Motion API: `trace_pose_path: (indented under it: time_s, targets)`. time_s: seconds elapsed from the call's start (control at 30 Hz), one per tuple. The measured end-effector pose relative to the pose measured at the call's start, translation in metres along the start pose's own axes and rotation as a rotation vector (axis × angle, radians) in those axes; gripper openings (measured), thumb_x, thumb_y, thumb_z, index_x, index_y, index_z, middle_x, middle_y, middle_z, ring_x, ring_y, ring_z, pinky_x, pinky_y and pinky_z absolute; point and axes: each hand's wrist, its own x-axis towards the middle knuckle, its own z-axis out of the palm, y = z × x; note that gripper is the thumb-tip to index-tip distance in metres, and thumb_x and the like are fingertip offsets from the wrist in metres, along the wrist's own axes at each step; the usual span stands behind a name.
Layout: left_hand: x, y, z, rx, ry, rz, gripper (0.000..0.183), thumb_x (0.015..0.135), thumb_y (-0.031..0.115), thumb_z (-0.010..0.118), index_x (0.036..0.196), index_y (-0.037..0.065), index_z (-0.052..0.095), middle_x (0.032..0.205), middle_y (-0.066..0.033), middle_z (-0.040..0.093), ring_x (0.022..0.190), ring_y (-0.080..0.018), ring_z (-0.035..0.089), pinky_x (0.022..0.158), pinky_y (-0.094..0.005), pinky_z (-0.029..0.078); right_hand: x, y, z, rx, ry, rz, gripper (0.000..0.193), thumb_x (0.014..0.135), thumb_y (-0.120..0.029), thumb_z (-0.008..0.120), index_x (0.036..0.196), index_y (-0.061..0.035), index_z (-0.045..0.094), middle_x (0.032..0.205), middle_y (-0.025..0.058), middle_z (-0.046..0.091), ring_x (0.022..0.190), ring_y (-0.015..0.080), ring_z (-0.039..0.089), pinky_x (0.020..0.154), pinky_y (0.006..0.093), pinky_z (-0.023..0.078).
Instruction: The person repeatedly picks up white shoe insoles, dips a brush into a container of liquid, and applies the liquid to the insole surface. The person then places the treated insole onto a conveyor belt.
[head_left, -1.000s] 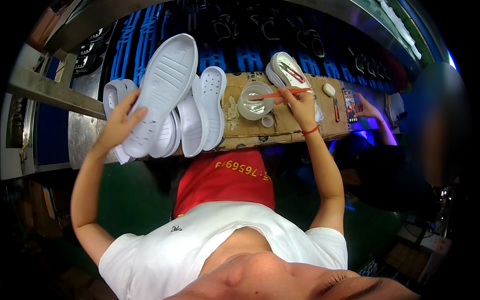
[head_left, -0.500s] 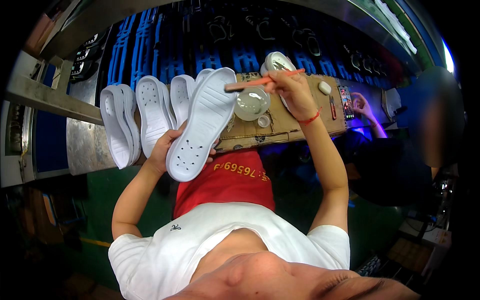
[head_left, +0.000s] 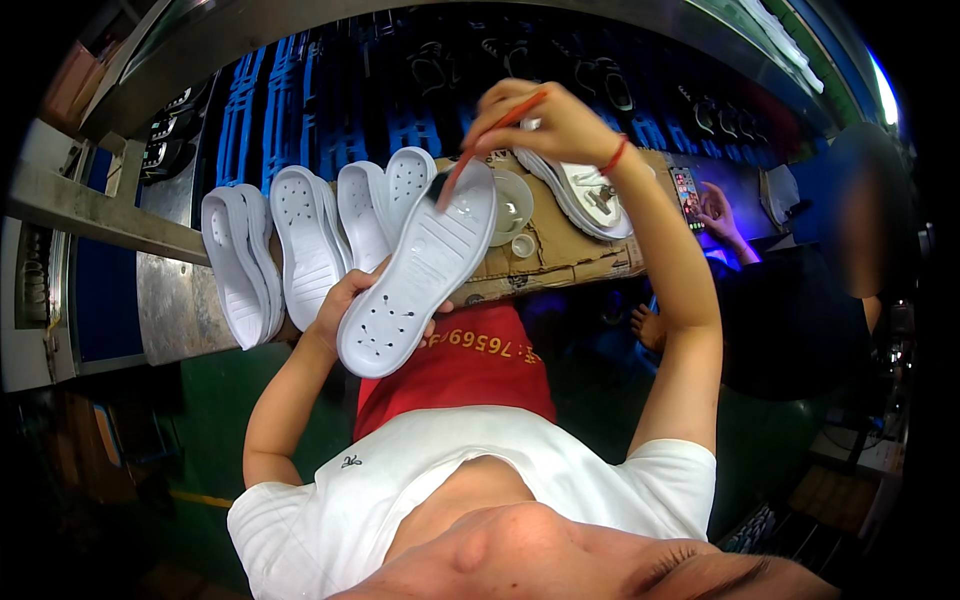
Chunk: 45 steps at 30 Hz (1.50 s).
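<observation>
My left hand (head_left: 347, 305) is closed around the edge of a white shoe sole (head_left: 408, 285), tilted with its inner face up. Small holes dot the near end, and shallow grooves cross the middle. In my right hand (head_left: 545, 120) is a brush (head_left: 507, 118) with an orange-red handle. Its dark bristles are against the far end of the sole, where the surface looks wet. Beyond the sole's right edge, partly hidden, a bowl (head_left: 513, 207) of clear liquid sits on cardboard. A small clear cup (head_left: 523, 246) stands close by.
Several white soles (head_left: 308, 240) lean together on the metal bench at left. Another sole (head_left: 597, 200) lies right of the bowl on the cardboard (head_left: 565, 262). Dark shoe parts on a blue-slatted conveyor (head_left: 325, 110) run behind. At right, another person's hand (head_left: 722, 215) touches a phone (head_left: 688, 198).
My right hand has moved up and left, bringing the bristles farther onto the sole's far end. The held sole has shifted slightly right and down. The sole right of the bowl now shows more fully.
</observation>
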Motion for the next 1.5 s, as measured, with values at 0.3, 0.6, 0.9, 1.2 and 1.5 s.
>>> trace_pose_path:
  time_s: [0.3,0.6,0.9,1.2,1.5]
  targets:
    - [0.019,-0.005,0.001,0.144,-0.067,0.266,0.064,0.093,0.027,0.034,0.153,0.019,0.010,0.133,-0.0296,0.048,0.107,-0.0370,0.062,0.089,-0.0438,0.053,-0.080,-0.010,0.043,0.075,0.381,0.307,0.018,0.090,-0.018,0.066,0.096,-0.0027,0.072,0.088,0.0059,0.071,0.087,0.0165,0.062,0.077,0.0317,0.050]
    - [0.020,0.010,-0.006,0.226,0.156,0.461,0.070,0.091,0.013,0.058,0.149,0.007,0.019,0.140,-0.0148,0.043,0.122,-0.0279,0.052,0.104,-0.0421,0.044,-0.090,-0.047,0.078,0.301,0.116,0.218,0.011,0.086,-0.012,0.067,0.091,-0.0062,0.074,0.086,0.0075,0.070,0.081,0.0198,0.063,0.074,0.0311,0.048]
    - [0.018,0.018,0.001,1.229,0.364,1.005,0.074,0.068,0.001,0.080,0.134,0.007,0.047,0.126,-0.0099,0.054,0.120,-0.0241,0.052,0.104,-0.0332,0.044,-0.086,-0.044,0.056,0.134,0.338,0.373,0.015,0.090,-0.009,0.062,0.097,0.0013,0.071,0.082,0.0080,0.072,0.080,0.0161,0.066,0.075,0.0286,0.051]
    - [0.024,0.022,0.032,0.815,0.123,0.946,0.063,0.074,0.026,0.077,0.127,0.005,0.050,0.132,-0.0148,0.046,0.128,-0.0292,0.043,0.108,-0.0408,0.040,-0.058,-0.098,0.128,0.968,0.334,0.438,0.021,0.094,-0.012,0.059,0.101,0.0074,0.066,0.084,0.0152,0.071,0.076,0.0164,0.067,0.070,0.0266,0.052]
    - [0.026,0.011,0.008,1.103,0.467,0.862,0.077,0.081,0.018,0.076,0.142,0.008,0.030,0.134,-0.0094,0.046,0.127,-0.0211,0.045,0.108,-0.0370,0.038,0.022,-0.056,0.086,0.368,0.303,-0.042,0.016,0.087,-0.017,0.067,0.095,-0.0045,0.074,0.086,0.0042,0.070,0.095,0.0182,0.060,0.085,0.0332,0.046]
